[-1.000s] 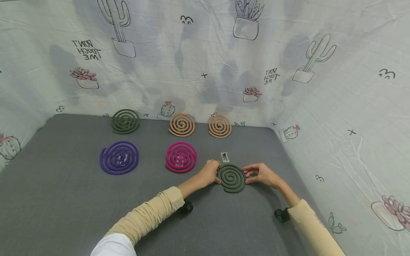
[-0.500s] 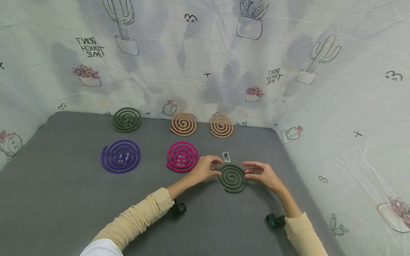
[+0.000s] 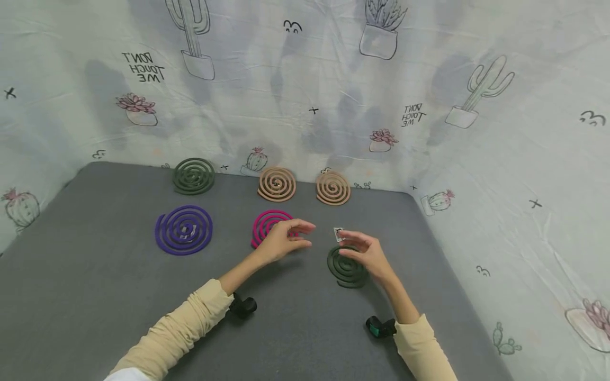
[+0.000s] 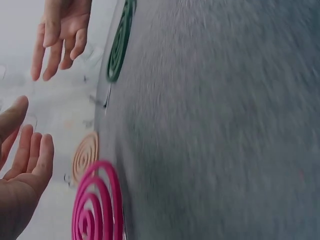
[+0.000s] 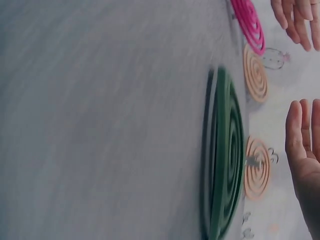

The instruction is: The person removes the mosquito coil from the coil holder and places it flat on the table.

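Note:
A dark green flat spiral coil (image 3: 349, 278) rests on the grey table toward the right. My right hand (image 3: 370, 256) hovers over its upper part, fingers extended and holding nothing; the right wrist view shows the hand clear of the green coil (image 5: 227, 155). To the left, my left hand (image 3: 281, 242) hangs above a pink spiral coil (image 3: 261, 228) and hides part of it. Its fingers are apart from the thumb with nothing between them, and the left wrist view shows this hand (image 4: 27, 175) away from the pink coil (image 4: 100, 210).
A purple coil (image 3: 162, 238) lies at the left. Along the back edge are another green coil (image 3: 194, 176) and two tan coils (image 3: 277, 185). A small printed card (image 3: 338, 235) lies behind the near green coil, partly hidden by my right fingers. Cactus-print cloth surrounds the table.
Both hands have let go of the near green coil, which stays put. My left hand has lifted and moved left over the pink coil; my right has shifted left above the green one.

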### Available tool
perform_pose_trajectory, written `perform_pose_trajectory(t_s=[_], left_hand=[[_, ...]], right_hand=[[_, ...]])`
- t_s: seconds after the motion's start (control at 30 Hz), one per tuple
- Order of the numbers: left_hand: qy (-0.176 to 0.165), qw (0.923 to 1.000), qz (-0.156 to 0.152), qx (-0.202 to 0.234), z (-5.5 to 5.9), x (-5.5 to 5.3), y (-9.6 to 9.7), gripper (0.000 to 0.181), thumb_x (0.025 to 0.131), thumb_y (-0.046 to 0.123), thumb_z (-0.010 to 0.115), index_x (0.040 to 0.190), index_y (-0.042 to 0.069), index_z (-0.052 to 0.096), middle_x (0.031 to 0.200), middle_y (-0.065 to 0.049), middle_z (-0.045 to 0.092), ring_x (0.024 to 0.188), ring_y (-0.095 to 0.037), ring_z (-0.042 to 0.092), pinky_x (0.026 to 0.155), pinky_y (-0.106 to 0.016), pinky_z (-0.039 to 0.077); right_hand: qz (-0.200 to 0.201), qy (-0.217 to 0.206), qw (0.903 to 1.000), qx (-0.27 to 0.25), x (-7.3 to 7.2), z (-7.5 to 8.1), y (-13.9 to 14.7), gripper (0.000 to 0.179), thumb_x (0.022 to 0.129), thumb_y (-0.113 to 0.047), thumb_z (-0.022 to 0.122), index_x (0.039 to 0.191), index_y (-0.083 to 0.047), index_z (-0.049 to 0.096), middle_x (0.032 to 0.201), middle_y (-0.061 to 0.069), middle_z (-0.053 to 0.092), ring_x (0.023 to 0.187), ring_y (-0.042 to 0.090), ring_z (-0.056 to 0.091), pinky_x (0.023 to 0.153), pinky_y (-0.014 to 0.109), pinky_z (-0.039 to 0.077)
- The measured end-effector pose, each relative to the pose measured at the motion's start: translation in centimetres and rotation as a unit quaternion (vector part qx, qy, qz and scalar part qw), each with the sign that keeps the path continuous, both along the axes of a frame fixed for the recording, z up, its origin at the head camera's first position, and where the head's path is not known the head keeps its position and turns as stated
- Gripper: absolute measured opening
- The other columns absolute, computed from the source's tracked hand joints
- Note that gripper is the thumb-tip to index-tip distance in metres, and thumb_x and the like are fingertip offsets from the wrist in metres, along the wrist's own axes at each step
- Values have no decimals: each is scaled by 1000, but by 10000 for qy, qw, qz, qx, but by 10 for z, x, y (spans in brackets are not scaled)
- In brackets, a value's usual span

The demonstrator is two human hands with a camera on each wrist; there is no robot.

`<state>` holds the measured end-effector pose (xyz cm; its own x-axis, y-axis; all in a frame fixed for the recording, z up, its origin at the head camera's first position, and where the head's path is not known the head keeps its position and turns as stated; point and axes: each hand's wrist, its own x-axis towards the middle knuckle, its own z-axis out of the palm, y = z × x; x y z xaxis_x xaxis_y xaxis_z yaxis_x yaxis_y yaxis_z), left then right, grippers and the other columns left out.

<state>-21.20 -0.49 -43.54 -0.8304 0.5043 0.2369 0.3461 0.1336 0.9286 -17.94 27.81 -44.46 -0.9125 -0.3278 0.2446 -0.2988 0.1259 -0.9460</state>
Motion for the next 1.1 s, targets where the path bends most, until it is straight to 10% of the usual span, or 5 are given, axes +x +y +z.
perform_pose_trajectory(t_s=[0.23,0.5,0.6,1.1], left_hand=[[248,9991,122,323,-8,-8,-27,41,101,7,79,137,-8,69,138,-29,71,129,-42,70,100,-40,65],[-7,9984,530,169,-2,-11,-55,40,102,-1,74,138,-14,65,139,-34,68,133,-51,65,99,-34,65],[6,9977,671,88,-4,-15,-68,39,103,-1,74,138,-14,64,141,-35,67,134,-51,64,94,-24,64],[-406,9956,831,-161,-9,-28,-111,46,102,-8,71,144,-20,58,149,-40,58,143,-55,55,121,-49,51]], right_hand=[[-79,-169,9996,-229,-8,-1,-29,51,98,9,75,141,25,54,125,-22,74,110,2,72,97,19,62],[7,-486,9985,-241,-21,1,-62,50,97,14,72,144,22,55,148,49,53,110,1,72,102,21,60],[22,-709,9973,-195,-25,1,-69,51,98,15,70,146,21,54,151,47,51,111,2,72,100,22,62],[-521,-1618,9854,112,-37,1,-95,52,97,19,67,148,18,56,155,36,57,116,11,72,97,22,63]])
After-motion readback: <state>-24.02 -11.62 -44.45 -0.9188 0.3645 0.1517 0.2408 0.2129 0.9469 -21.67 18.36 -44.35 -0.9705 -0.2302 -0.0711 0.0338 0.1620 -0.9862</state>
